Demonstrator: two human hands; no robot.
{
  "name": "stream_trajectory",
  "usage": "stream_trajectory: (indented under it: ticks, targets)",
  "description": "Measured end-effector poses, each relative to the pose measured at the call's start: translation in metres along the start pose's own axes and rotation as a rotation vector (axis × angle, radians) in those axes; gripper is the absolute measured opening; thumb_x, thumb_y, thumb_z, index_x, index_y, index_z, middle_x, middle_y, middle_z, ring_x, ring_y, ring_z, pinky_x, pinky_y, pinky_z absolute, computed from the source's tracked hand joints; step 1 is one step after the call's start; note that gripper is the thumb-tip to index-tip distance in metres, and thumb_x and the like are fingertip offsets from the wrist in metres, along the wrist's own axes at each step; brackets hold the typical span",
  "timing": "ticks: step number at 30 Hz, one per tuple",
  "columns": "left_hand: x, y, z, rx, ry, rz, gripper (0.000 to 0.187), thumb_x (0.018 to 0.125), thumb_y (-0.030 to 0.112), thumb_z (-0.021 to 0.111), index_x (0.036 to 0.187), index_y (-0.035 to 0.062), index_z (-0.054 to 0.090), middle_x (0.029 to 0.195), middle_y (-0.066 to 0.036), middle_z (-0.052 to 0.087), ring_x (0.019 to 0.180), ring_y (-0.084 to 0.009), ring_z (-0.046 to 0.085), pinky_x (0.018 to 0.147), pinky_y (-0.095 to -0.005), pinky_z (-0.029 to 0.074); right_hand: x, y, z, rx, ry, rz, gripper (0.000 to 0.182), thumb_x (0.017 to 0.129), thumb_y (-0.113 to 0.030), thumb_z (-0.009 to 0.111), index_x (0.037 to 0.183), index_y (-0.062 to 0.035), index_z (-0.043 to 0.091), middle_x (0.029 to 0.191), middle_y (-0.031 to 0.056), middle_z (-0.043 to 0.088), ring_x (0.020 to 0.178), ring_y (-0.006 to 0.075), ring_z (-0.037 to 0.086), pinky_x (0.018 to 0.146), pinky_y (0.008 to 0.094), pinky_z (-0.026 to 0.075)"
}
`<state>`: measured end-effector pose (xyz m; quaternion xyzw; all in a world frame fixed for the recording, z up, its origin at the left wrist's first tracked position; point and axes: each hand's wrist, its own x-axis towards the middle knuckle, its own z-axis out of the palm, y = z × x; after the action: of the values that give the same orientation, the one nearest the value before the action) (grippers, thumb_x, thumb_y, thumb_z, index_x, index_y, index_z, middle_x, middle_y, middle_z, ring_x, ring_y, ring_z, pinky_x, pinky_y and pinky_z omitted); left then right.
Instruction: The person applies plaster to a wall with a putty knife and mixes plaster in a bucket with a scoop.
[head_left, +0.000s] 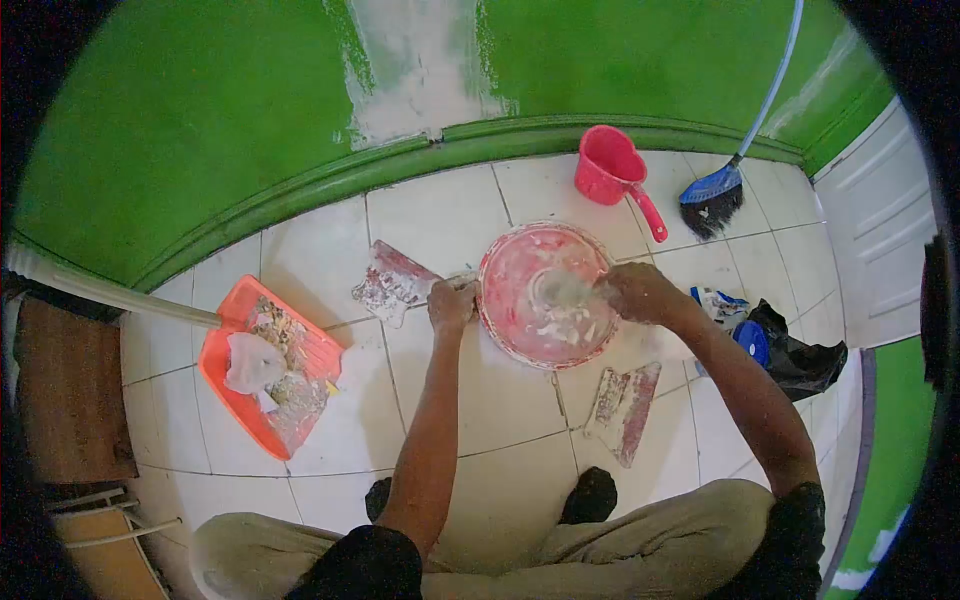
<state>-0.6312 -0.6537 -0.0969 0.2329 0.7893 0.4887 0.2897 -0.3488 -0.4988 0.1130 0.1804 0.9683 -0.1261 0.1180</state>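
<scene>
A person sits on a white tiled floor (500, 400), knees at the bottom of the frame, both arms reaching toward a round pink basin (545, 295) in the middle of the picture. The basin is smeared inside with pale paste.

The left hand (452, 303) sits at the basin's left rim, fingers curled and pressed together on the edge; just what it pinches there cannot be told. The right hand (637, 292) is at the basin's right side, fingers closed around something pale that reaches into the basin and blurs with motion, so the tool itself cannot be made out.

Just left of the left hand lies a paste-caked scraper (392, 283). A second scraper (624, 405) lies on the floor below and right of the basin.

At left of the frame an orange dustpan (268, 362) holds debris and a crumpled white scrap. At upper right stands a red dipper (612, 170), with a blue broom (715, 195) beside it. A black bag (800, 360) lies at right, near the right forearm. A green wall (200, 110) with a white patch fills the top.
</scene>
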Motion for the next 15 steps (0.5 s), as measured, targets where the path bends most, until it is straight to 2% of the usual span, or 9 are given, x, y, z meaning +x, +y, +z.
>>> stream_trajectory:
  ticks: [1, 2, 3, 5, 9, 11, 12, 14, 15]
  targets:
    - [-0.002, 0.001, 0.0, 0.056, 0.05, 0.1, 0.023, 0.08, 0.015, 0.067, 0.097, 0.0026, 0.074, 0.085, -0.009, 0.072, 0.067, -0.0155, 0.067, 0.061, -0.0294, 0.054, 0.001, 0.007, 0.005, 0.013, 0.097, 0.072, 0.033, 0.077, -0.021, 0.065, 0.108, -0.0118, 0.066, 0.1, 0.0154, 0.068, 0.093, 0.0338, 0.065, 0.083, 0.0453, 0.052]
    - [-0.003, 0.003, 0.0, 0.114, 0.099, 0.201, 0.021, 0.08, 0.013, 0.067, 0.097, 0.0023, 0.074, 0.081, -0.008, 0.071, 0.063, -0.0142, 0.066, 0.057, -0.0282, 0.054, 0.001, 0.017, 0.017, 0.056, 0.19, 0.012, 0.03, 0.079, -0.022, 0.065, 0.107, -0.012, 0.067, 0.099, 0.0156, 0.068, 0.095, 0.0337, 0.064, 0.085, 0.046, 0.051]
    - [-0.005, 0.004, 0.0, 0.117, 0.099, 0.204, 0.021, 0.08, 0.013, 0.067, 0.097, 0.0023, 0.074, 0.081, -0.008, 0.071, 0.063, -0.0142, 0.066, 0.057, -0.0282, 0.054, 0.001, 0.02, 0.024, 0.058, 0.194, 0.013, 0.03, 0.079, -0.022, 0.065, 0.107, -0.012, 0.067, 0.099, 0.0156, 0.068, 0.095, 0.0337, 0.064, 0.085, 0.046, 0.051]
    - [-0.007, 0.006, 0.0, -0.168, 0.022, 0.116, 0.022, 0.08, 0.013, 0.067, 0.098, 0.0021, 0.073, 0.078, -0.007, 0.069, 0.06, -0.0127, 0.064, 0.053, -0.0263, 0.054, 0.0, 0.026, 0.04, 0.059, 0.086, -0.066, 0.029, 0.079, -0.023, 0.064, 0.106, -0.0127, 0.067, 0.098, 0.0158, 0.068, 0.094, 0.0337, 0.064, 0.084, 0.0461, 0.051]
    - [-0.005, 0.001, 0.002, -0.193, 0.031, 0.062, 0.024, 0.08, 0.014, 0.067, 0.099, 0.0021, 0.073, 0.079, -0.007, 0.069, 0.061, -0.0138, 0.065, 0.054, -0.0267, 0.055, -0.017, 0.012, 0.006, -0.076, -0.09, 0.016, 0.031, 0.078, -0.024, 0.065, 0.107, -0.0138, 0.067, 0.1, 0.0152, 0.067, 0.095, 0.0333, 0.064, 0.084, 0.0454, 0.051]
    - [-0.014, 0.02, -0.01, -0.162, -0.045, -0.016, 0.032, 0.072, 0.031, 0.073, 0.097, 0.0102, 0.075, 0.093, -0.016, 0.072, 0.086, -0.0292, 0.069, 0.081, -0.0377, 0.053, -0.027, 0.016, -0.009, -0.008, -0.053, 0.03, 0.035, 0.074, -0.019, 0.068, 0.108, -0.0154, 0.067, 0.099, 0.0149, 0.067, 0.096, 0.0332, 0.063, 0.084, 0.0446, 0.051]
    - [-0.012, 0.018, -0.009, -0.163, -0.044, -0.02, 0.032, 0.072, 0.031, 0.073, 0.097, 0.0102, 0.075, 0.093, -0.016, 0.072, 0.086, -0.0292, 0.069, 0.081, -0.0377, 0.053, -0.032, 0.011, -0.018, -0.007, -0.057, 0.029, 0.035, 0.074, -0.019, 0.068, 0.108, -0.0154, 0.067, 0.099, 0.0149, 0.067, 0.096, 0.0332, 0.063, 0.084, 0.0446, 0.051]
    - [-0.006, 0.011, -0.007, 0.191, 0.095, 0.101, 0.032, 0.073, 0.031, 0.072, 0.098, 0.0105, 0.075, 0.093, -0.015, 0.072, 0.085, -0.0291, 0.069, 0.081, -0.0375, 0.053, -0.038, -0.001, -0.031, -0.078, -0.192, 0.016, 0.038, 0.068, -0.015, 0.07, 0.106, -0.0149, 0.068, 0.098, 0.0144, 0.067, 0.094, 0.0336, 0.063, 0.083, 0.0444, 0.052]
    - [-0.009, 0.014, -0.008, 0.194, 0.092, 0.105, 0.032, 0.073, 0.031, 0.072, 0.098, 0.0105, 0.075, 0.093, -0.015, 0.072, 0.085, -0.0291, 0.069, 0.081, -0.0375, 0.053, -0.038, -0.002, -0.027, -0.075, -0.189, 0.019, 0.038, 0.068, -0.015, 0.07, 0.106, -0.0149, 0.068, 0.098, 0.0144, 0.067, 0.094, 0.0336, 0.063, 0.083, 0.0444, 0.052]
